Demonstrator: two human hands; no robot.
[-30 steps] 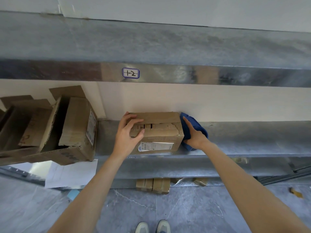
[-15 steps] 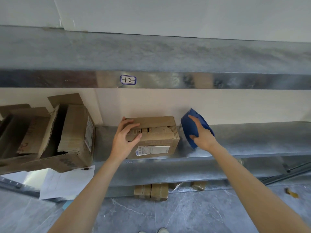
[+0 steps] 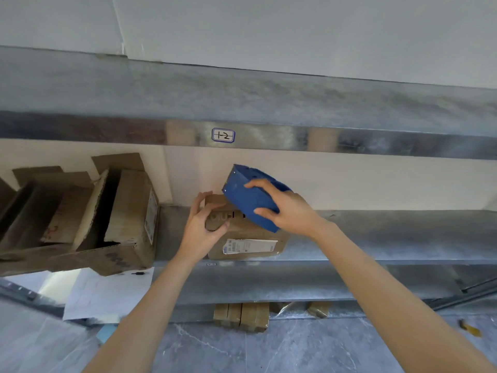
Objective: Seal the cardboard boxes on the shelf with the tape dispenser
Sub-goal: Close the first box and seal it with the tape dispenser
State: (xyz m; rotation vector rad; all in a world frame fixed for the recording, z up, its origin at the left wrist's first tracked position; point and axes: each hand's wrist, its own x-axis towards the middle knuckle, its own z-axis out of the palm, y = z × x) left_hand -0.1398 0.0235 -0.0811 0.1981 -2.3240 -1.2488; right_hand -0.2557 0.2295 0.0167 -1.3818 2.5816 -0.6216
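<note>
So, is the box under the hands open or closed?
Closed: top flaps of the box lie flat under the left hand and tape dispenser. Whether taped, cannot tell.

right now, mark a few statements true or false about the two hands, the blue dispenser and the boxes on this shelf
1. The right hand holds the blue tape dispenser above the small cardboard box. True.
2. The left hand hangs clear of the small cardboard box. False: its fingers and thumb grip the box's left end.
3. A white label sits on the front face of the small cardboard box. True.
4. The larger boxes at the left are closed up. False: their flaps stand open.
</note>
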